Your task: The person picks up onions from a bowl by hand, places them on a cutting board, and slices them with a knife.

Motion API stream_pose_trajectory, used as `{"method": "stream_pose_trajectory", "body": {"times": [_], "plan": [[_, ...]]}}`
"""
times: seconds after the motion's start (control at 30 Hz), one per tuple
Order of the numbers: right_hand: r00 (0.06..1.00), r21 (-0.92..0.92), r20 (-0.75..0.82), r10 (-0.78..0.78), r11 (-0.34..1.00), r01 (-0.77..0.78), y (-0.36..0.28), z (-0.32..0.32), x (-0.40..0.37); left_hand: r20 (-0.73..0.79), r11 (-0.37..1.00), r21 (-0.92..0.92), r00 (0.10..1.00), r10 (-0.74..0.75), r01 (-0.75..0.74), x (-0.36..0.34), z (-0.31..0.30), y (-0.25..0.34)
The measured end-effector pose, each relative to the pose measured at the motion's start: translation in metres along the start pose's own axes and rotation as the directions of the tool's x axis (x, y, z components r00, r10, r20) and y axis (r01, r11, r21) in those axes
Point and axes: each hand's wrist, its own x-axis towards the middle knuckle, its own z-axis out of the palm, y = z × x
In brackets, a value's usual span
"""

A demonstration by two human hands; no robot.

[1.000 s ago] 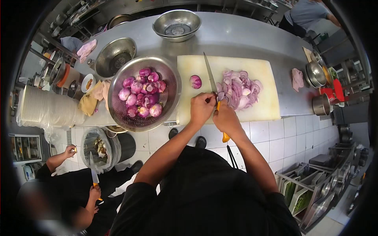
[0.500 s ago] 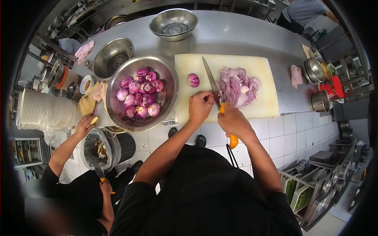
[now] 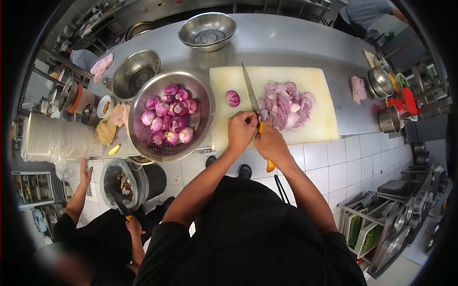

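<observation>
A knife (image 3: 249, 86) with a yellow-orange handle is gripped in my right hand (image 3: 272, 144), its blade slanting up and left over the white cutting board (image 3: 318, 131). Right beside the blade, my left hand (image 3: 242, 129) has its fingertips pinched together; whatever they hold is hidden. Sliced red onion (image 3: 287, 106) lies in a loose heap to the right of the blade. To the left of it sits a peeled red onion half or whole onion (image 3: 233, 98). A perforated metal bowl (image 3: 206, 90) of several peeled red onions (image 3: 171, 114) stands left of the board.
Metal bowls (image 3: 207, 31) stand farther back on the steel table (image 3: 276, 38). At left, a co-worker's hand (image 3: 131, 225) holds another knife (image 3: 119, 202) near a lined waste bin (image 3: 143, 183). A yellowish piece (image 3: 114, 149) lies at the table edge near stacked plastic lids (image 3: 52, 136).
My right hand and the knife have shifted slightly left, toward my left hand. The co-worker's other hand has let go of the yellowish piece and moved down and left.
</observation>
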Motion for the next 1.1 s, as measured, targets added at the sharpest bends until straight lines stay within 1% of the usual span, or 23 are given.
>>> {"method": "stream_pose_trajectory", "body": {"times": [0.1,0.17,0.2,0.27,0.3,0.33,0.37,0.43,0.47,0.53,0.57,0.67,0.77,0.87,0.97,1.0,1.07,1.1], "plan": [[0.974,0.221,0.169,0.154,0.957,-0.19,-0.005,-0.019,-0.001,0.013,1.0,0.017,1.0,0.016,-0.016,-0.002,0.003,0.001],[0.997,0.145,0.055,0.055,0.987,-0.063,0.023,-0.013,0.009,0.005,0.998,0.032,0.999,0.05,-0.05,-0.003,0.008,-0.002],[1.0,0.1,0.006,0.002,0.995,-0.002,0.025,-0.016,0.008,0.019,0.99,0.103,0.996,0.091,-0.092,-0.002,0.009,-0.001],[0.999,0.096,-0.043,0.01,0.995,-0.006,0.029,-0.024,0.002,0.058,0.956,0.239,0.985,0.16,-0.169,-0.005,0.011,0.001],[0.997,0.095,-0.069,0.015,0.995,-0.008,0.024,-0.032,-0.004,0.051,0.965,0.199,0.985,0.165,-0.172,-0.006,0.01,0.002],[0.99,0.099,-0.137,0.008,0.995,0.006,0.019,-0.034,-0.008,0.043,0.972,0.158,0.984,0.172,-0.176,-0.006,0.009,0.004],[0.989,0.131,-0.151,0.004,0.991,0.016,0.019,-0.033,-0.009,0.038,0.976,0.117,0.983,0.179,-0.183,-0.006,0.008,0.005],[0.984,0.201,-0.18,0.005,0.979,0.031,0.021,-0.028,-0.011,0.005,0.958,0.17,0.972,0.233,-0.231,0.001,-0.003,0.006],[0.98,0.187,-0.194,-0.035,0.98,0.072,0.024,-0.022,-0.011,-0.005,0.948,0.197,0.966,0.258,-0.252,0.004,-0.011,0.006],[0.968,0.153,-0.222,-0.118,0.976,0.154,0.027,-0.009,-0.012,-0.053,0.902,0.332,0.949,0.311,-0.277,0.022,-0.025,0.013],[0.975,0.149,-0.193,-0.106,0.979,0.136,0.025,-0.005,-0.015,-0.078,0.872,0.397,0.936,0.343,-0.286,0.03,-0.028,0.016],[0.99,0.159,-0.103,-0.094,0.981,0.11,0.02,0.005,-0.022,-0.071,0.853,0.421,0.927,0.368,-0.307,0.043,-0.028,0.01],[0.992,0.149,-0.106,-0.071,0.985,0.087,0.029,0.016,-0.022,-0.043,0.839,0.461,0.937,0.346,-0.289,0.047,-0.024,-0.008],[0.989,0.082,-0.142,-0.052,0.995,0.064,0.04,0.002,-0.022,-0.025,0.869,0.404,0.946,0.323,-0.286,0.046,-0.027,-0.021],[0.988,0.058,-0.152,-0.038,0.997,0.047,0.049,-0.011,-0.016,0.152,0.851,0.367,0.927,0.343,-0.375,0.029,-0.035,-0.009],[0.983,0.029,-0.174,-0.064,0.997,0.07,0.05,-0.012,-0.014,0.152,0.868,0.334,0.93,0.334,-0.366,0.024,-0.035,-0.005],[0.986,0.053,-0.149,-0.077,0.995,0.086,0.047,-0.015,-0.012,0.154,0.901,0.267,0.938,0.312,-0.343,0.016,-0.032,0.0],[0.987,0.066,-0.138,-0.082,0.994,0.092,0.044,-0.017,-0.012,0.136,0.904,0.267,0.942,0.308,-0.334,0.016,-0.033,0.002]]}}
